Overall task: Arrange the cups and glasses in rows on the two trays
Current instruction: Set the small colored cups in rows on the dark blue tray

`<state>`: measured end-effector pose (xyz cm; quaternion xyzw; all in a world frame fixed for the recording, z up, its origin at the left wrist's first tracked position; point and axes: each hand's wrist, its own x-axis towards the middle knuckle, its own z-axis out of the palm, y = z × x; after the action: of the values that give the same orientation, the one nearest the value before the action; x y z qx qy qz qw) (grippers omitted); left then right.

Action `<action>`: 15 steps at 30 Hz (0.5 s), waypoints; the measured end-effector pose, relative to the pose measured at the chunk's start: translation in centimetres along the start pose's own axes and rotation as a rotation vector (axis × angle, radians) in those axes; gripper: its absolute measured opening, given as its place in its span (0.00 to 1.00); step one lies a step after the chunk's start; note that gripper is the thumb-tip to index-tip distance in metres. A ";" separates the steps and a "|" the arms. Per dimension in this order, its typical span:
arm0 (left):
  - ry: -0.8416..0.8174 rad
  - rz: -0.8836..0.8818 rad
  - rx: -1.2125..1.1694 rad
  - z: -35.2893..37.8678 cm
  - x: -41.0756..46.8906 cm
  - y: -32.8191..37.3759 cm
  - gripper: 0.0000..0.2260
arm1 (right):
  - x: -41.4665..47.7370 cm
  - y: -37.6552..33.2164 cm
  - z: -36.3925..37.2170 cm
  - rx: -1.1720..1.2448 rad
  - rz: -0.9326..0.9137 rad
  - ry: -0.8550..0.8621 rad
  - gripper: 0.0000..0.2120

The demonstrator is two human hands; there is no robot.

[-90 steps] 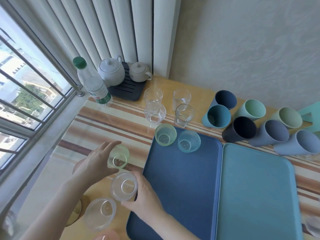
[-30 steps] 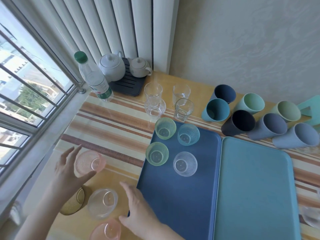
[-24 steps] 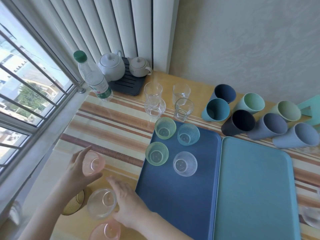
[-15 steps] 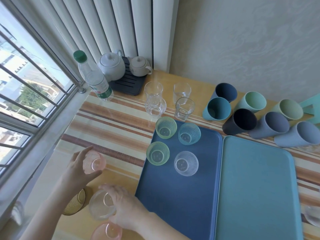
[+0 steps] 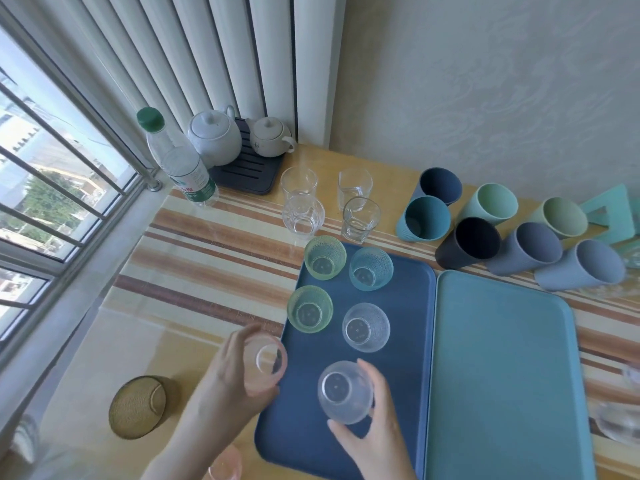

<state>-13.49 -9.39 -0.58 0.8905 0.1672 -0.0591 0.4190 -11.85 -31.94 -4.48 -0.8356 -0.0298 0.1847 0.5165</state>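
The dark blue tray (image 5: pixel 408 372) carries two green textured glasses (image 5: pixel 325 257) (image 5: pixel 309 313), a teal one (image 5: pixel 370 273) and a clear one (image 5: pixel 365 327), set in two rows. My left hand (image 5: pixel 228 379) holds a pink glass (image 5: pixel 265 362) at the tray's left edge. My right hand (image 5: pixel 374 431) grips a clear textured glass (image 5: pixel 344 391) over the tray's near part. The teal tray (image 5: pixel 502 375) beside it is bare. Several matte cups (image 5: pixel 478 247) lie tipped behind the trays.
Several clear tumblers (image 5: pixel 358 220) stand behind the blue tray. A water bottle (image 5: pixel 180 164) and two teapots (image 5: pixel 214 136) on a black rack sit at the back left. An amber glass (image 5: pixel 138 407) and another pink glass (image 5: pixel 225 465) are near me; more glassware (image 5: pixel 620 420) at right.
Both hands lifted their glasses off the table and carried them right: the pink one to the blue tray's left edge, the clear one over the tray's near part.
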 end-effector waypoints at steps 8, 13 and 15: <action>-0.019 0.053 0.073 4.1 0.2 1.3 0.34 | 0.5 1.3 -1.0 -0.015 0.068 0.071 0.43; -0.050 0.035 0.135 5.1 0.8 0.4 0.33 | 1.0 1.5 -0.7 -0.012 0.050 0.085 0.40; -0.058 0.039 0.137 5.2 0.8 0.1 0.33 | 1.1 1.5 -0.6 -0.017 0.041 0.084 0.40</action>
<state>-12.52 -13.22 -4.06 0.9182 0.1330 -0.0880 0.3627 -10.83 -32.87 -5.85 -0.8473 0.0076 0.1598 0.5064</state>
